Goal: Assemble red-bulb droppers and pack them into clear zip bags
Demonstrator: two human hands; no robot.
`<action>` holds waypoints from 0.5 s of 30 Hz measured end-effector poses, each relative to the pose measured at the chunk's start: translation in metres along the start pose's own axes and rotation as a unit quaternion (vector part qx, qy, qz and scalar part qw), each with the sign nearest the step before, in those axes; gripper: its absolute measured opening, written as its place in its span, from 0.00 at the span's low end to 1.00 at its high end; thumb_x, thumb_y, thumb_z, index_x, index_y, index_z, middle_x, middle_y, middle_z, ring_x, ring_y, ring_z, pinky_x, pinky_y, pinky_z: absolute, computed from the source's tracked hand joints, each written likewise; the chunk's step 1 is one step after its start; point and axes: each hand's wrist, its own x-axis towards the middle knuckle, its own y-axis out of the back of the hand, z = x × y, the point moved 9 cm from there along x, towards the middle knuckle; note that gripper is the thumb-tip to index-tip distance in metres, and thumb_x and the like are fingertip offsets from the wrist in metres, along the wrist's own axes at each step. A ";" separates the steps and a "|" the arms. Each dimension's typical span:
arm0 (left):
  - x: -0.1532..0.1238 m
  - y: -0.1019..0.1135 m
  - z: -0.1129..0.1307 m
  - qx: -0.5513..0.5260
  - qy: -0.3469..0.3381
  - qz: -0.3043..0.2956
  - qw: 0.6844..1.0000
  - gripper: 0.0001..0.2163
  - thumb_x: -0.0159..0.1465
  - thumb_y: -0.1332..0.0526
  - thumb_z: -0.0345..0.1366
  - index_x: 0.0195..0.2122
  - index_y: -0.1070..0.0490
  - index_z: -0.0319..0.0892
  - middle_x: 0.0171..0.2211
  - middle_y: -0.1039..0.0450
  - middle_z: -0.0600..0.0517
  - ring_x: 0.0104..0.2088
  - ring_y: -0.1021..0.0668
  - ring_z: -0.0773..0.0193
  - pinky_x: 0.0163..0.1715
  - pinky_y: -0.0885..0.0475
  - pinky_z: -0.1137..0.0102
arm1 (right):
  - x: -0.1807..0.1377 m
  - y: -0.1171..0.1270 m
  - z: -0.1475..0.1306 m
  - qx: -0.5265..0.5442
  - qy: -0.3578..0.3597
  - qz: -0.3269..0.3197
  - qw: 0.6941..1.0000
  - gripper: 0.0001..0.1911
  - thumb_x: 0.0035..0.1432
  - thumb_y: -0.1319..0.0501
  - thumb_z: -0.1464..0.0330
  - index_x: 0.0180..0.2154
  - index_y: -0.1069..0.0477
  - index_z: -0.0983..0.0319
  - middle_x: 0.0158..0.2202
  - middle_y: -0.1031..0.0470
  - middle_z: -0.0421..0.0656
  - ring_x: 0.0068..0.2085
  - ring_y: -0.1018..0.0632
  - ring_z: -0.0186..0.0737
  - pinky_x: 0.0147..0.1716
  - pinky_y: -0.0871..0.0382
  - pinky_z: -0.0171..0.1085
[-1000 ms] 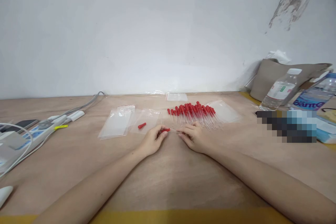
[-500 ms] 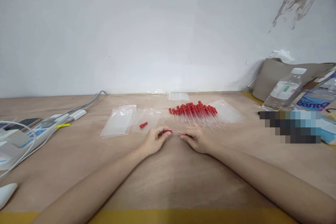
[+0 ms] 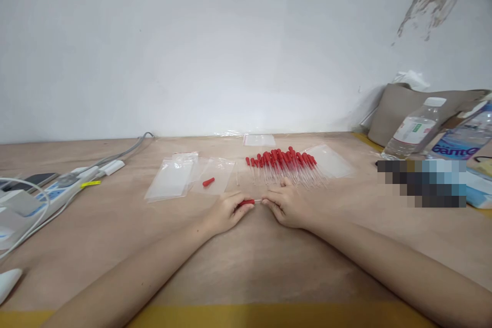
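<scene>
My left hand [image 3: 227, 212] pinches a red rubber dropper bulb [image 3: 248, 202] between thumb and fingers. From the bulb a thin clear dropper tube [image 3: 258, 201] runs across to my right hand [image 3: 287, 206], whose fingers are closed on it. The tube's far end is hidden in those fingers. Just beyond the right hand lies a pile of red-bulbed droppers [image 3: 282, 161], with their clear tubes pointing toward me. One loose red bulb [image 3: 208, 182] rests on a clear plastic bag [image 3: 219, 168], beyond my left hand.
More clear bags [image 3: 169, 179] lie left of the pile, another [image 3: 332, 161] to its right. A power strip [image 3: 54, 197] with cables is at the left. Water bottles [image 3: 417, 128] and a grey-brown bag [image 3: 388, 113] stand at the right. A white wall [image 3: 215, 51] closes the back.
Both hands have come slightly down toward me. More of the red bulb shows at my left fingertips, and the hands are a little closer together. The pile looks unchanged.
</scene>
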 end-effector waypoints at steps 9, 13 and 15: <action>0.004 0.001 0.009 0.029 -0.065 0.005 0.997 0.09 0.63 0.48 0.36 0.39 0.31 0.40 0.30 0.29 0.50 0.30 0.28 0.66 0.32 0.33 0.72 | 0.003 -0.014 0.003 0.037 -0.043 -0.075 0.996 0.15 0.61 0.54 0.69 0.30 0.31 0.63 0.27 0.27 0.41 0.27 0.32 0.33 0.34 0.50 0.37; 0.009 0.013 0.000 0.033 -0.045 0.009 0.998 0.10 0.62 0.47 0.38 0.41 0.32 0.42 0.35 0.28 0.50 0.36 0.27 0.65 0.37 0.33 0.70 | 0.009 -0.004 0.007 0.057 -0.042 -0.067 0.995 0.13 0.60 0.52 0.68 0.34 0.29 0.60 0.33 0.25 0.41 0.34 0.29 0.36 0.37 0.48 0.37; 0.010 0.027 -0.009 0.070 -0.028 0.036 0.997 0.14 0.59 0.43 0.41 0.44 0.34 0.43 0.39 0.29 0.49 0.40 0.28 0.62 0.41 0.34 0.68 | 0.012 -0.002 0.017 0.075 -0.068 -0.068 0.993 0.12 0.58 0.50 0.69 0.33 0.28 0.58 0.32 0.25 0.40 0.33 0.28 0.35 0.36 0.46 0.36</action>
